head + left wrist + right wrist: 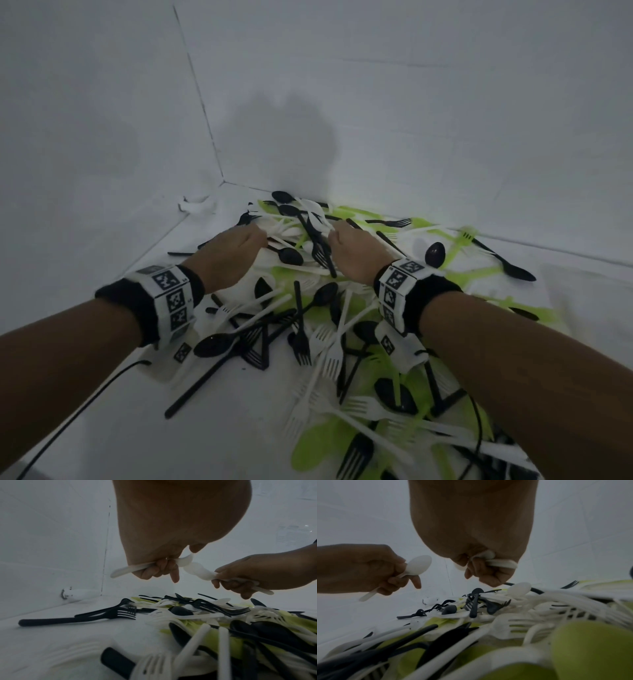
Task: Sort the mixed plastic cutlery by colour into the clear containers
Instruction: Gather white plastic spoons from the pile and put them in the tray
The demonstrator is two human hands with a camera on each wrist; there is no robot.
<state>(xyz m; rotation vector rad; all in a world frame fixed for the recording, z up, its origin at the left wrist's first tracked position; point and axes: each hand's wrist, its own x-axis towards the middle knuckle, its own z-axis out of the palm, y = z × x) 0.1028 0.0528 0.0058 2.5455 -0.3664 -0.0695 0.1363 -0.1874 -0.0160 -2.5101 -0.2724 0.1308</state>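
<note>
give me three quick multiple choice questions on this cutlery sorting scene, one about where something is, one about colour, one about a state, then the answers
1. Where does the cutlery pile lie?
A. In a clear container
B. Loose on the white surface, near a corner of the white walls
C. On a wooden shelf

2. What colour is the cutlery that both hands hold?
A. Black
B. Green
C. White

3. What is the state of the left hand?
A. Fingers curled in a grip round a spoon handle
B. Flat on the surface
C. Open and holding nothing

Answers:
1. B, the head view shows black, white and green pieces spread on the surface, with no container in sight.
2. C, the wrist views show the left hand's white spoon and white pieces in the right hand.
3. A, the right wrist view shows its fingers wrapped round the handle.
</note>
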